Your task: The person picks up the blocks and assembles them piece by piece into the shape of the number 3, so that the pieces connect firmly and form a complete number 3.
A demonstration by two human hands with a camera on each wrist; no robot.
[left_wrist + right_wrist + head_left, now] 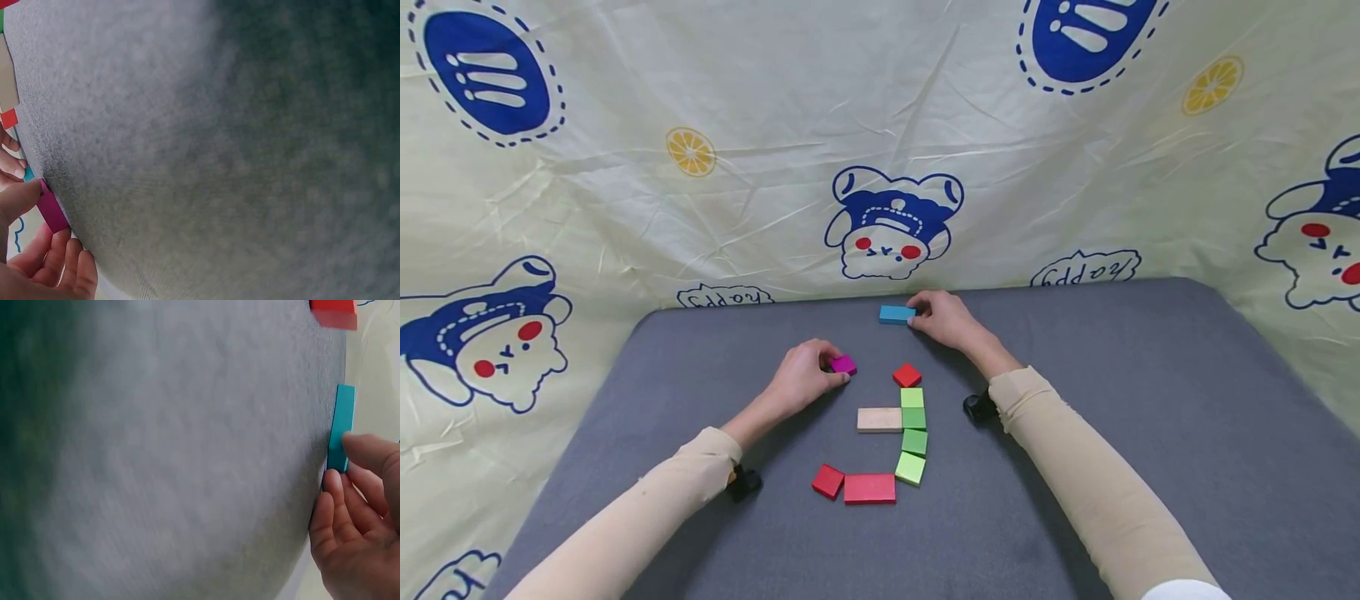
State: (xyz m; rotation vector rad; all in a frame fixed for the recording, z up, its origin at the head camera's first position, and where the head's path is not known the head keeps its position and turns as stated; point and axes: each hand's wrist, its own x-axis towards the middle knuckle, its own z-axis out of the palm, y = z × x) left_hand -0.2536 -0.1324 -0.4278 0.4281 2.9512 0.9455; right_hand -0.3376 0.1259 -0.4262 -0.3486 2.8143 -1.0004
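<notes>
A small magenta block (pixel 844 364) is pinched between the thumb and fingers of my left hand (pixel 805 377), just above or on the grey cloth. The left wrist view shows the same magenta block (pixel 52 209) with the thumb on one side and fingertips on the other. Farther back, my right hand (pixel 949 318) pinches the right end of a blue rectangular block (pixel 895 315). In the right wrist view the thumb lies on the near face of this blue block (pixel 341 425), fingers at its end. Nearest to both hands is a tilted red block (pixel 907 375).
Below the red block, several green blocks (pixel 913 417) form a curved column. A pale wooden block (pixel 879 420) touches it on the left. A long red block (pixel 870 489) and a red square block (pixel 828 481) lie at the bottom. A printed curtain (pixel 760 217) hangs behind the table (pixel 1075 500).
</notes>
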